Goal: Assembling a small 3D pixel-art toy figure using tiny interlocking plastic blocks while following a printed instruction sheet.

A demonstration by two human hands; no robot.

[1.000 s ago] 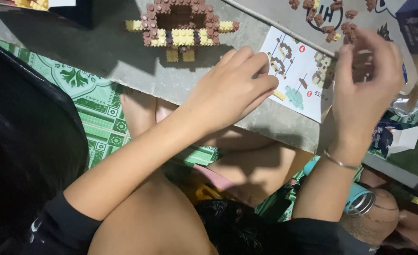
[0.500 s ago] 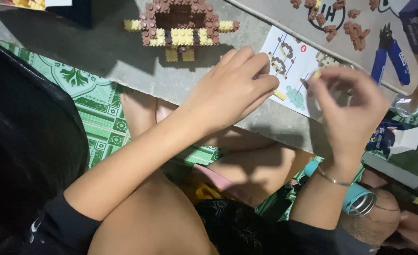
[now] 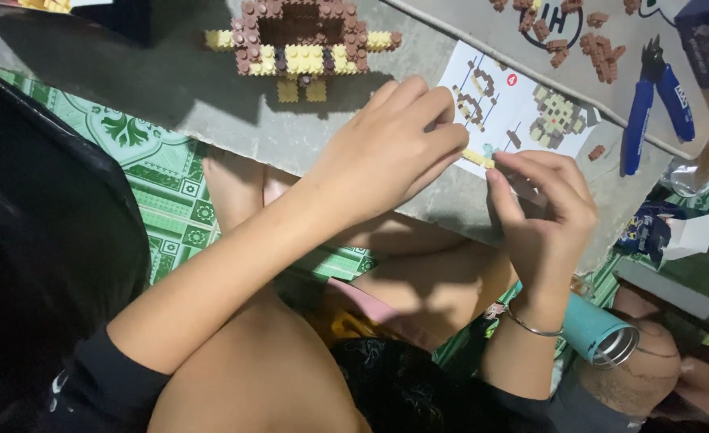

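Yellow small brick piece (image 3: 478, 157) lies crosswise at the counter's near edge, pinched between left hand (image 3: 386, 152) fingers and right hand (image 3: 543, 212) fingers.

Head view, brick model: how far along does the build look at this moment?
Partly built. A brown-and-yellow brick model stands assembled on the grey tabletop. In hand: the left hand and right hand meet over a small yellow piece at the edge of the instruction sheet. Left: loose brown bricks lie unused on the board beyond, beside blue pliers.
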